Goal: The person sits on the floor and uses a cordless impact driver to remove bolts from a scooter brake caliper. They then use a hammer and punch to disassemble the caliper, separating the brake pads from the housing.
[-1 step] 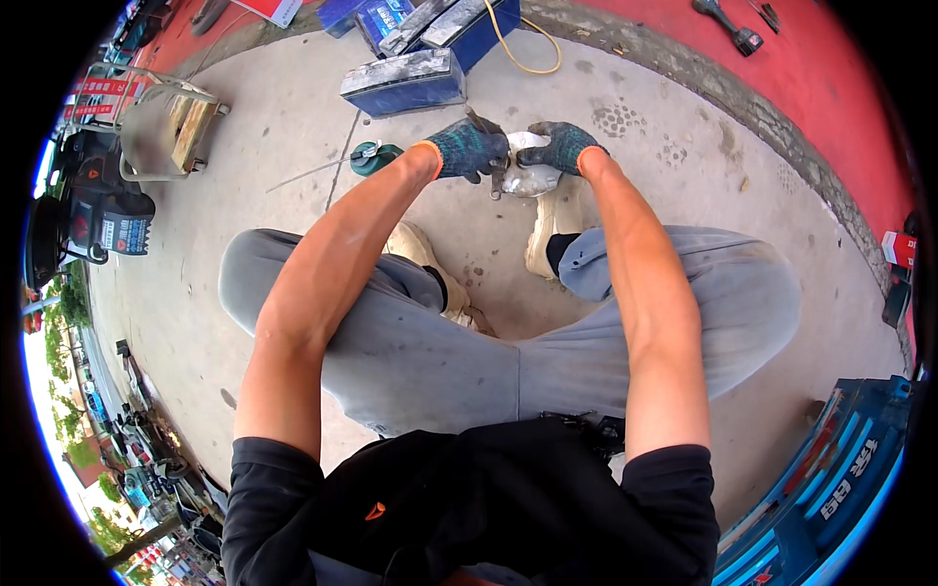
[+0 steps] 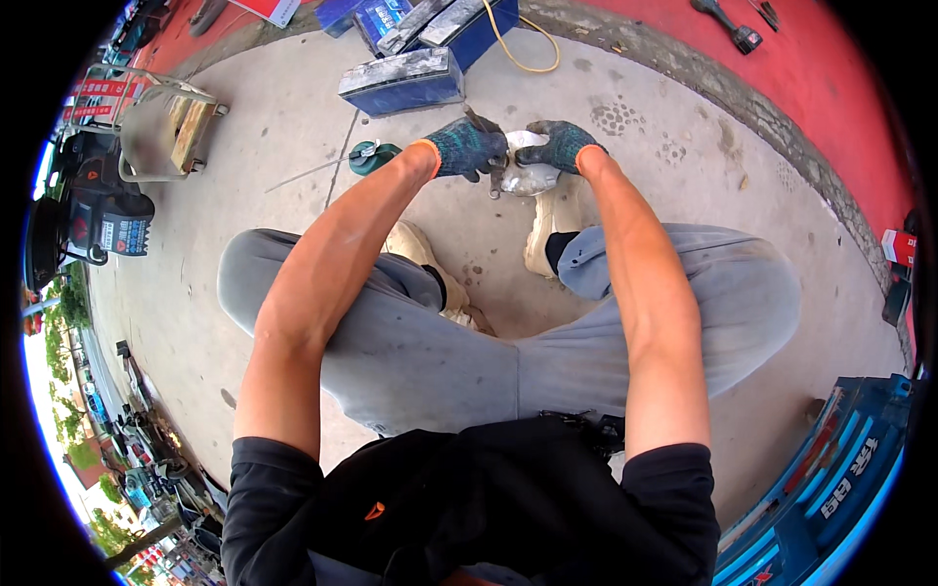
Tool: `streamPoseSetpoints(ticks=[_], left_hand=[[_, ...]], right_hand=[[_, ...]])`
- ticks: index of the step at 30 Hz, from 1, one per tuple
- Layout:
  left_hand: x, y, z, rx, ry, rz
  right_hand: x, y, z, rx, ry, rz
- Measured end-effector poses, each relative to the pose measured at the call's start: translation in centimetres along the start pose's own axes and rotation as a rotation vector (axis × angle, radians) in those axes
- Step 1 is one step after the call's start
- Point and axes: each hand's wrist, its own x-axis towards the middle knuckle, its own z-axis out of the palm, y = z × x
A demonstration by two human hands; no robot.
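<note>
My left hand [image 2: 469, 148], in a dark green knitted glove with an orange cuff, is closed round a narrow dark metal piece [image 2: 495, 184]. Its lower end pokes out beside the fingers; its kind is hard to tell. Pressed up against it, my right hand [image 2: 557, 146] wears the same kind of glove and grips a shiny silvery-white part [image 2: 531, 180] with thumb and fingers. Both gloves cover much of this part, held just above my right shoe [image 2: 554, 225]. Left of my left hand, a dark green rounded thing [image 2: 374, 157] with a thin rod lies on the concrete.
Several blue box-shaped batteries [image 2: 403, 82] stand ahead, with a yellow cable [image 2: 547, 68] beside them. A cordless power tool [image 2: 731, 26] lies on the red floor at far right. At left is a hand cart [image 2: 186, 132]; a blue vehicle panel [image 2: 831, 469] stands at lower right.
</note>
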Motion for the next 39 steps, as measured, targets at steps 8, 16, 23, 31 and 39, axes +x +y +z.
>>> streamPoseSetpoints(ticks=[8, 16, 23, 31, 39], left_hand=[[0.4, 0.0, 0.2, 0.098, -0.056, 0.026], [2.2, -1.6, -0.1, 0.161, -0.056, 0.120], [1.3, -2.1, -0.4, 0.216, 0.002, 0.145], [1.4, -1.3, -0.3, 0.518, 0.123, 0.286], [1.2, -2.0, -0.2, 0.411, 0.094, 0.319]], right_hand=[[0.2, 0.0, 0.6, -0.029, -0.011, 0.029], [-0.6, -0.6, -0.5, -0.068, -0.029, 0.048], [-4.0, -0.8, -20.3, -0.505, 0.209, -0.127], [-18.5, 16.9, -25.6, -0.513, 0.264, 0.137], [-29.9, 32.0, -1.0, -0.297, 0.029, 0.578]])
